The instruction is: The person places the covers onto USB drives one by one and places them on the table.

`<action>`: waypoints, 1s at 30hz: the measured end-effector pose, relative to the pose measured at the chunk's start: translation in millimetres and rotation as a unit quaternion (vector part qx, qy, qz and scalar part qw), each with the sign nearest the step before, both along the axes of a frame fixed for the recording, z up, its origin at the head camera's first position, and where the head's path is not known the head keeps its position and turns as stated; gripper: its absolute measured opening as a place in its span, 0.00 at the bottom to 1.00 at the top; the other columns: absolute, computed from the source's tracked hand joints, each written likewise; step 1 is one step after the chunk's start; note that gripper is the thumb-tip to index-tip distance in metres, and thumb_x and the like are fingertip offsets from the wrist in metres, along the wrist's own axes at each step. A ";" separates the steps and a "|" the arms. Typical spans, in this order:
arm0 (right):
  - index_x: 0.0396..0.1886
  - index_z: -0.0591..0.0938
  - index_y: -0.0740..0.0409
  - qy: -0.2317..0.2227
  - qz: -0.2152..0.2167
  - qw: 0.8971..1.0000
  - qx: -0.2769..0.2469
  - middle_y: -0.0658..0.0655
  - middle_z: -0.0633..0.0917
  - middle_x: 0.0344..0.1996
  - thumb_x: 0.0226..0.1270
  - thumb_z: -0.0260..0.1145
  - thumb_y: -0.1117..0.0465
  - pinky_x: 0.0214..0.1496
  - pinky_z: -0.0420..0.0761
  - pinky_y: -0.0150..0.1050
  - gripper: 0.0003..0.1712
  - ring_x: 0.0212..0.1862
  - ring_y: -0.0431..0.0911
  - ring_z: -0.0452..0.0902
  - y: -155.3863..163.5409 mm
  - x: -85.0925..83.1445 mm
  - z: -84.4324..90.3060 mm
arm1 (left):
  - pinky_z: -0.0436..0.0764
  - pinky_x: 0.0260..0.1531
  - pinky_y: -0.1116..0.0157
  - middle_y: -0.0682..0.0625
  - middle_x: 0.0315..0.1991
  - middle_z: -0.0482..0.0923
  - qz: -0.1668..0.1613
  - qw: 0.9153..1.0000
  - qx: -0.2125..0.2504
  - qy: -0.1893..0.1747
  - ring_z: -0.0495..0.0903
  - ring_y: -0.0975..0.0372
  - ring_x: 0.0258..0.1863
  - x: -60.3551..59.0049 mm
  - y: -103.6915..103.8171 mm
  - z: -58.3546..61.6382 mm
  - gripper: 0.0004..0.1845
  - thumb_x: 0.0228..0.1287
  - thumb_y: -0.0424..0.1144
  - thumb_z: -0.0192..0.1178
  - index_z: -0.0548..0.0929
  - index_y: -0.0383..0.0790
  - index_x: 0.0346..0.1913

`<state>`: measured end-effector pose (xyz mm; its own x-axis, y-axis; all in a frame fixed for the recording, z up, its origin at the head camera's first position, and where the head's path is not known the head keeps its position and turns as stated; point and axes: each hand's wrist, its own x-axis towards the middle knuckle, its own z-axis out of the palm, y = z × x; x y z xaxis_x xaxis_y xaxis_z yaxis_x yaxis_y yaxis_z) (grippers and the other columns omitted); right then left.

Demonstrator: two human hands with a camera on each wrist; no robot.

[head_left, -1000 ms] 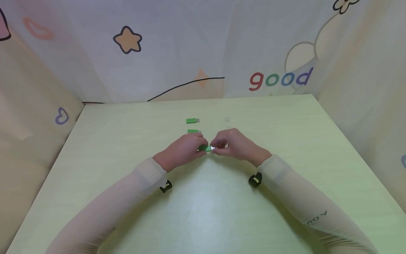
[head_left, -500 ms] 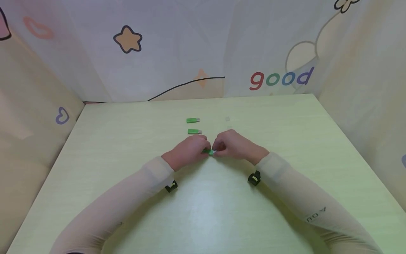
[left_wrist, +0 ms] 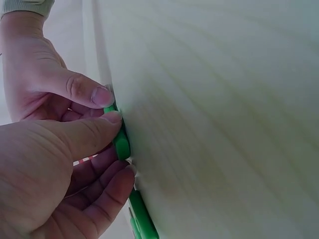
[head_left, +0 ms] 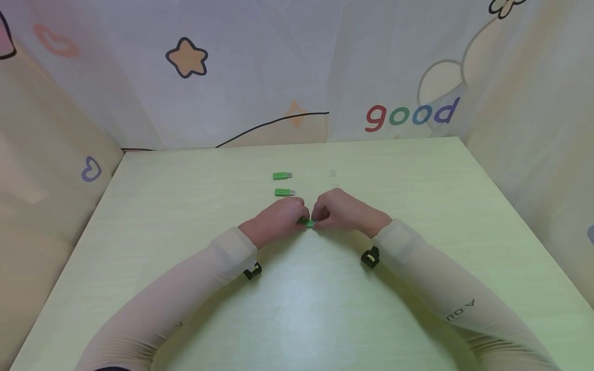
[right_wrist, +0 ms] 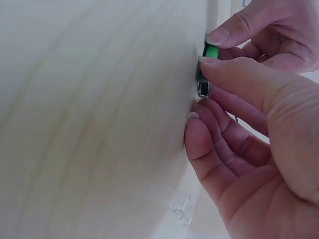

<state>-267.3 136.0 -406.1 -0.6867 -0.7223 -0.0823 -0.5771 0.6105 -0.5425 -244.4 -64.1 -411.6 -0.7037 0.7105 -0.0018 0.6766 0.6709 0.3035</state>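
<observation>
A green USB stick (head_left: 309, 223) lies between both hands, low over the table. My left hand (head_left: 278, 219) pinches its green body between thumb and fingers. At the other end, my right hand (head_left: 345, 211) pinches the stick's plug end. The right wrist view shows the metal plug (right_wrist: 204, 88) poking out under the right thumb; fingers hide most of it. Just beyond the left hand lies another green USB stick (head_left: 283, 192) with its metal plug bare, and behind it a third one (head_left: 280, 176), plugs pointing right.
Two small clear caps lie beyond the right hand, a far cap (head_left: 333, 173) and a nearer cap (head_left: 336, 185). The pale table (head_left: 297, 309) ends at a printed curtain (head_left: 260, 72) behind and on both sides.
Both hands have come closer together, and the stick has shifted slightly right and nearer the person. Its shiny plug, visible before in the head view, is now covered by the right fingers.
</observation>
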 end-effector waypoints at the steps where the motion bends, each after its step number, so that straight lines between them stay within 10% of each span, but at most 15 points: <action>1: 0.34 0.92 0.56 -0.002 -0.002 1.000 -0.001 0.49 0.88 0.30 0.60 0.76 0.65 0.41 0.83 0.33 0.03 0.32 0.36 0.81 0.0 0.0 -0.2 | 0.74 0.35 0.69 0.51 0.27 0.79 0.001 1.000 0.001 -0.004 0.71 0.63 0.29 -0.1 -0.1 0.1 0.01 0.64 0.33 0.70 0.90 0.38 0.36; 30: 0.40 0.91 0.55 -0.007 -0.010 1.000 0.017 0.49 0.89 0.35 0.60 0.77 0.61 0.45 0.85 0.35 0.08 0.36 0.39 0.83 7.2 -2.9 3.7 | 0.81 0.45 0.66 0.49 0.39 0.84 0.006 0.998 -0.032 -0.046 0.77 0.62 0.37 -3.3 -5.4 9.9 0.12 0.64 0.38 0.72 0.89 0.37 0.47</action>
